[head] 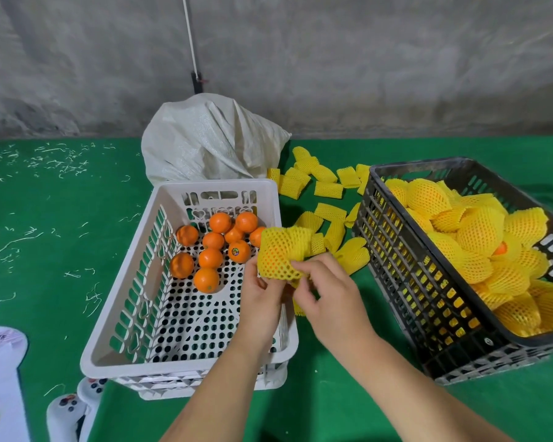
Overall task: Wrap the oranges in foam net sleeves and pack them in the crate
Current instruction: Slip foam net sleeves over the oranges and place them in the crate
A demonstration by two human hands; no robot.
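Note:
Above the right rim of the white crate (131, 317), both my hands hold an orange partly covered by a yellow foam net sleeve (280, 253). My left hand (262, 301) grips it from below and the left. My right hand (326, 291) pinches the sleeve's lower edge. Several bare oranges (209, 258) lie at the far end of the white crate. The black crate (412, 301) on the right holds several wrapped oranges (479, 231). Loose empty sleeves (328, 188) lie between the crates.
A white woven sack (211, 141) stands behind the white crate against the grey wall. White controllers (74, 406) and a printed carton (0, 378) sit at the lower left. Straw-like scraps litter the green cloth (45, 234) on the left.

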